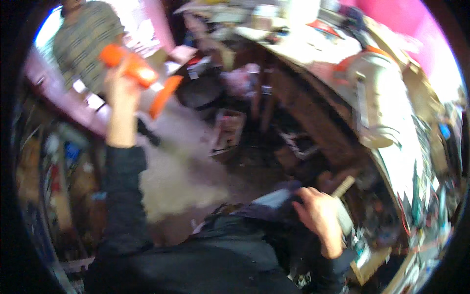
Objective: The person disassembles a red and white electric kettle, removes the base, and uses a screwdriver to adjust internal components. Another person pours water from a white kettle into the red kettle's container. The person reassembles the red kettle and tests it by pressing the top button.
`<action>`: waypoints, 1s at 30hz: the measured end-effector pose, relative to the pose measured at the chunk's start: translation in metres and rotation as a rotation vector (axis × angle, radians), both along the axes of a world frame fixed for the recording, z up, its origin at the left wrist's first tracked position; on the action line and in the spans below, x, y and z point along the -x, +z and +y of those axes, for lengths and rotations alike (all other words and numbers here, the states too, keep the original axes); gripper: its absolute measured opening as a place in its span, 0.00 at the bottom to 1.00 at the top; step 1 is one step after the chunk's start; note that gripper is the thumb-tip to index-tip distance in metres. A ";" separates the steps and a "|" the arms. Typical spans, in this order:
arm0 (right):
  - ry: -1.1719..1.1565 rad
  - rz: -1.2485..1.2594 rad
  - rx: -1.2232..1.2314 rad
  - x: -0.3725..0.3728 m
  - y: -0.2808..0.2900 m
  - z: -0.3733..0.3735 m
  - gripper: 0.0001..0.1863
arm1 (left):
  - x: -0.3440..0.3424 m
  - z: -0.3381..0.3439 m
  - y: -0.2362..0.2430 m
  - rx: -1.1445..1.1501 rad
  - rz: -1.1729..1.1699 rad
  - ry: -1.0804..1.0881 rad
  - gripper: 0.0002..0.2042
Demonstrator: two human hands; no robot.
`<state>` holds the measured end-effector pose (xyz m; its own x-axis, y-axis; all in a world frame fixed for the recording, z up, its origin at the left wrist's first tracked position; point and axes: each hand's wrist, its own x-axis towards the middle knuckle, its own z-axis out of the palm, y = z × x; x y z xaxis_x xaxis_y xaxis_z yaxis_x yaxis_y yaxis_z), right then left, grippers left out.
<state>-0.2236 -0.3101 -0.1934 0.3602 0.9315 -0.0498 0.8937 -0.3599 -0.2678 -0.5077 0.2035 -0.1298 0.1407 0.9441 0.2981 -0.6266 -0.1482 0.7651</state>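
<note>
Raised at the upper left, my left hand [122, 95] is closed around an orange tool [128, 67], blurred, with a second orange piece [164, 96] angled down beside it. My right hand [318, 218] is at the lower right by dark cloth [264, 210] at my waist, its fingers loosely bent and apart, with nothing visible in them. A pale wooden strip [342, 186] sticks out just behind that hand.
A person [85, 44] in a checked shirt stands beyond my left hand. A cluttered workbench [313, 54] curves along the right, bearing a large pale cylindrical appliance [374, 108]. Boxes [227, 130] and a dark bin [200, 90] sit below it. Crowded shelving [58, 191] lines the left.
</note>
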 end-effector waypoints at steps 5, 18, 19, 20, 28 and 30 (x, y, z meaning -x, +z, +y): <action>0.035 0.003 0.004 -0.007 -0.004 -0.004 0.13 | 0.009 0.019 -0.016 -0.111 0.067 0.075 0.23; 0.049 0.015 -0.027 -0.004 -0.010 -0.003 0.12 | -0.014 0.003 -0.019 -0.059 0.132 0.162 0.27; 0.051 0.010 -0.033 -0.003 -0.010 -0.002 0.12 | -0.015 0.003 -0.020 -0.063 0.137 0.174 0.26; 0.052 0.001 -0.047 -0.003 -0.010 -0.002 0.13 | -0.015 0.001 -0.022 -0.059 0.125 0.179 0.26; 0.057 -0.007 -0.031 -0.003 -0.011 0.000 0.12 | -0.024 -0.008 -0.027 -0.091 0.146 0.214 0.26; 0.069 -0.019 -0.033 -0.004 -0.012 0.000 0.12 | -0.031 -0.011 -0.029 -0.104 0.168 0.179 0.22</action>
<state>-0.2199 -0.3103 -0.2055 0.2961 0.9551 -0.0128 0.9210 -0.2890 -0.2614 -0.4764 0.1926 -0.1591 0.0301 0.9238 0.3817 -0.4490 -0.3287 0.8309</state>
